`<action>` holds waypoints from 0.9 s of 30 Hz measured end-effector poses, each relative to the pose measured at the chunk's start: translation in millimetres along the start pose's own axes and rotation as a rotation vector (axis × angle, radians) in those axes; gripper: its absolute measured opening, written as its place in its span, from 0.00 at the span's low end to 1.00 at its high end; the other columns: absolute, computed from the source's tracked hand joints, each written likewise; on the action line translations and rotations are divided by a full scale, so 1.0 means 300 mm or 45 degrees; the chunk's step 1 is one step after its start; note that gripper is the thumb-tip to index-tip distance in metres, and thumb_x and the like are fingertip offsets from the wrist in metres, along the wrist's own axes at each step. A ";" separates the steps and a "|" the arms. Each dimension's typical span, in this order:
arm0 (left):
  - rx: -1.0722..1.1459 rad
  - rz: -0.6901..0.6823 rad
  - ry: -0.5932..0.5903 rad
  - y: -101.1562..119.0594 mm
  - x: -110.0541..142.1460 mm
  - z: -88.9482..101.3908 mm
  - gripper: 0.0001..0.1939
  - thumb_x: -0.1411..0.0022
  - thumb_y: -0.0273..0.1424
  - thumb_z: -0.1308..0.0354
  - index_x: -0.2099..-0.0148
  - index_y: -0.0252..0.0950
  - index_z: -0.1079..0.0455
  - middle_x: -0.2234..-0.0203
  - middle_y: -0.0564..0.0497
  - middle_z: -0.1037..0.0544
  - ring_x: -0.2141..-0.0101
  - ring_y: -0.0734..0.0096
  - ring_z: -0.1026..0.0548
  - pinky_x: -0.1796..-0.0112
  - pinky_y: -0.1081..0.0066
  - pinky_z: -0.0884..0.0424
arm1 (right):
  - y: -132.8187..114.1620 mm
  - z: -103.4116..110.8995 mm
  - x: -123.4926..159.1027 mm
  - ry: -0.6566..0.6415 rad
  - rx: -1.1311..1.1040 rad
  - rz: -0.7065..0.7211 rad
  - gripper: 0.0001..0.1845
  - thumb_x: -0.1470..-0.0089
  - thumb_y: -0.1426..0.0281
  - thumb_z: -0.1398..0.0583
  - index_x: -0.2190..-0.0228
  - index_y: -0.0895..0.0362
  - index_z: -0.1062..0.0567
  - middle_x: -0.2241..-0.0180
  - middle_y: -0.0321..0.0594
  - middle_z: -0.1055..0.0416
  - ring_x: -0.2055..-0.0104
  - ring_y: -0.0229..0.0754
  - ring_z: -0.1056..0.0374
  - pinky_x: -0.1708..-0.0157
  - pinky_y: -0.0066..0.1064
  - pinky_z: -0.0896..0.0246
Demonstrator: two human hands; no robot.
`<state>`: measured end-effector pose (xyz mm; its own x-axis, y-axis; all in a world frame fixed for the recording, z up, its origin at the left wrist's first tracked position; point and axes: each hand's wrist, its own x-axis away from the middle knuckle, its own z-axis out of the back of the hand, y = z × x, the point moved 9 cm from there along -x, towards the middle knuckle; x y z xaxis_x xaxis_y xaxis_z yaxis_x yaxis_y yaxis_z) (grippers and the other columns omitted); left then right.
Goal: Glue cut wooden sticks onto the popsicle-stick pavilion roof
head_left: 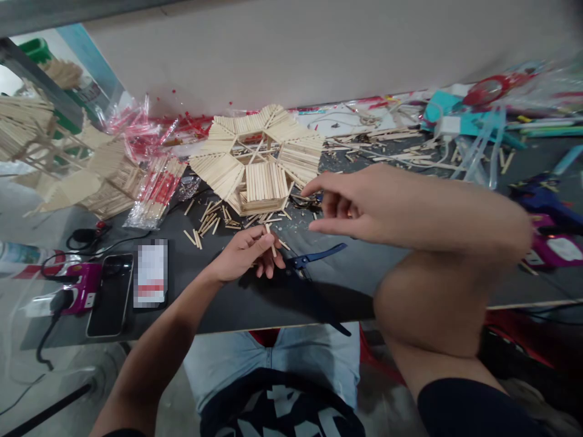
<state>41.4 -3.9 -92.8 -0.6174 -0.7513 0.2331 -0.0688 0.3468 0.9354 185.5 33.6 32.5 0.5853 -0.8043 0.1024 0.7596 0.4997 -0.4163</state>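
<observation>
My left hand (248, 254) rests on the dark table (218, 303) and pinches a short wooden stick (271, 240) between thumb and fingers. My right hand (353, 203) hovers open above the table, index finger stretched toward the lower right corner of a stick-built model (259, 161), a ring of fan-shaped panels with a boxy section in front. Blue-handled cutters (314, 258) lie on the table between my two hands. Loose cut sticks (207, 226) are scattered in front of the model.
At the left lie a black phone (110, 294), a card (151, 273), a purple glue gun (77, 288) with cables, a clear packet of sticks (155, 191) and more stick panels (98, 182). Tools, plastic and another glue gun (551, 243) clutter the right. A wall stands behind.
</observation>
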 end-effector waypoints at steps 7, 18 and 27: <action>0.061 -0.038 0.144 0.000 -0.012 0.026 0.23 0.38 0.50 0.33 0.58 0.34 0.29 0.75 0.56 0.26 0.80 0.81 0.27 0.81 0.80 0.33 | 0.064 0.099 0.040 0.209 -0.056 -0.009 0.25 0.39 0.51 0.39 0.50 0.55 0.22 0.72 0.43 0.22 0.71 0.46 0.27 0.72 0.37 0.37; 0.268 -0.114 0.142 0.083 -0.109 -0.121 0.19 0.35 0.45 0.33 0.61 0.33 0.27 0.75 0.57 0.29 0.80 0.84 0.29 0.82 0.81 0.37 | 0.044 0.102 -0.078 0.301 -0.183 0.059 0.14 0.39 0.59 0.38 0.60 0.56 0.19 0.70 0.42 0.22 0.68 0.42 0.28 0.65 0.35 0.35; 0.384 -0.105 0.381 0.092 -0.178 -0.100 0.14 0.27 0.39 0.42 0.62 0.35 0.28 0.77 0.59 0.33 0.83 0.88 0.38 0.82 0.79 0.45 | 0.083 0.087 -0.108 0.346 -0.294 0.063 0.16 0.40 0.57 0.38 0.62 0.56 0.20 0.72 0.40 0.24 0.69 0.41 0.30 0.67 0.34 0.35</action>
<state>96.0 28.8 -71.2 -0.3489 -0.8977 0.2692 -0.3617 0.3939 0.8450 192.7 80.5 42.4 0.4992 -0.8527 -0.1537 0.6303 0.4791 -0.6109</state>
